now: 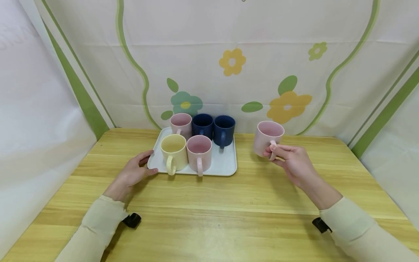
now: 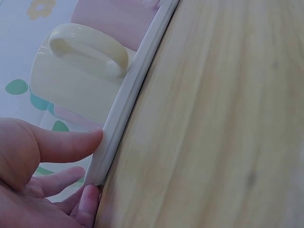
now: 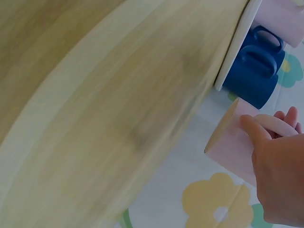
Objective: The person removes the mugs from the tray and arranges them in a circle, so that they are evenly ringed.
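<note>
My right hand (image 1: 296, 163) grips the handle of a pink mug (image 1: 266, 140), held upright above the table to the right of the tray. The right wrist view shows the thumb against this pink mug (image 3: 232, 142) and its base off the table. My left hand (image 1: 132, 173) holds the left front corner of the white tray (image 1: 226, 167), thumb and fingers at its rim. On the tray stand a yellow mug (image 1: 178, 154), two pink mugs, one in front (image 1: 204, 158) and one behind (image 1: 184, 129), and two navy mugs, a left one (image 1: 199, 127) and a right one (image 1: 226, 133).
The wooden table (image 1: 209, 214) spreads around the tray. A white curtain (image 1: 196, 65) with flowers and green lines hangs along the table's back edge, with more white cloth on both sides. Black straps (image 1: 132, 220) show at both wrists.
</note>
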